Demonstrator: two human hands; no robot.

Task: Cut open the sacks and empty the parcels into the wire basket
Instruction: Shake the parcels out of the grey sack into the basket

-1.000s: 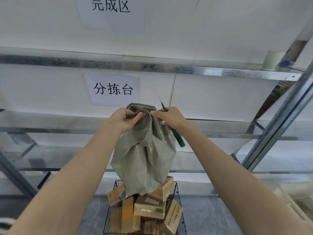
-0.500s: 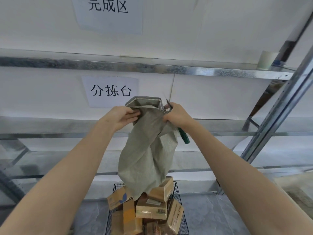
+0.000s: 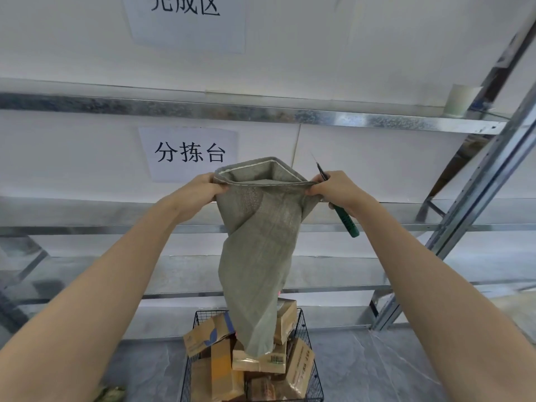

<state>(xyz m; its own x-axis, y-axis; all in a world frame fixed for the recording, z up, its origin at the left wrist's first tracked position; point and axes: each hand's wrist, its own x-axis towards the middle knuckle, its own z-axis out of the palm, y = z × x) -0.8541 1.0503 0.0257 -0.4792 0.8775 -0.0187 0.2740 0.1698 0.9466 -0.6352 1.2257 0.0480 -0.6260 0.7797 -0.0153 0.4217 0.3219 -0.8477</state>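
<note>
At frame centre, the left hand and right hand pinch the sack mouth; the right also grips a green-handled cutter; parcels fill the wire basket below.

The grey floor carries a wire basket heaped with boxes near the middle, and the metal rack's upper shelf behind holds a pale roll far right.

Sack above, maybe touching, basketed parcels
</note>
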